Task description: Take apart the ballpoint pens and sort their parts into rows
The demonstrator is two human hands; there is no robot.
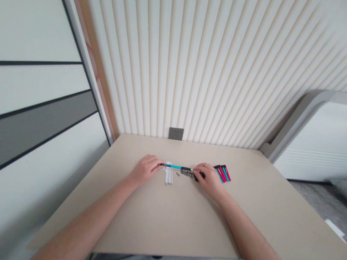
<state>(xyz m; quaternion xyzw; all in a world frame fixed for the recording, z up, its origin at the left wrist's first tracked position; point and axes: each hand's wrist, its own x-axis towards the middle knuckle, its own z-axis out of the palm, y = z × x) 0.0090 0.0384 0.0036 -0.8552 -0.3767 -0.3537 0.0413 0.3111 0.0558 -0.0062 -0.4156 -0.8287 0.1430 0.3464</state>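
A blue pen with black ends lies level across the gap between my two hands, just above the table. My left hand is closed around its left end. At the other end, the fingers of my right hand pinch the pale, narrow tip; what exactly lies between the fingertips is too small to make out. Under the pen is a bundle of white pen refills, partly covered by it. Small metal pieces sit in a group beside my right fingers, and some black parts are half hidden below that hand.
Several blue and red pen barrels with black ends lie in a row right of my right hand. One small loose piece rests near the refills. The beige table meets a ribbed wall with a dark socket.
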